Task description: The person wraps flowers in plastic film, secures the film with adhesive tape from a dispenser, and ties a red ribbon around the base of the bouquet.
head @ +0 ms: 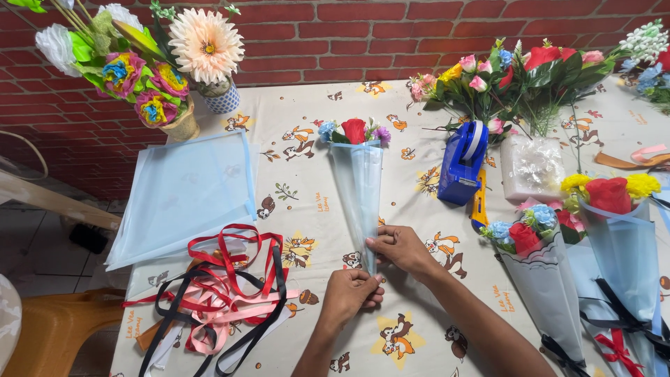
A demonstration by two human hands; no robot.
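A small bouquet (357, 174) lies on the table, wrapped in a pale blue translucent cone with a red rose, a blue and a purple flower at its far end. My left hand (351, 292) pinches the cone's narrow lower tip. My right hand (400, 249) holds the cone's side just above that tip. Both hands are closed on the wrapping.
A stack of pale blue wrapping sheets (185, 192) and a tangle of red, black and pink ribbons (223, 293) lie at left. A blue tape dispenser (462, 162), loose flowers (516, 73), finished bouquets (593, 251) sit at right. Vases (183, 119) stand far left, against a brick wall.
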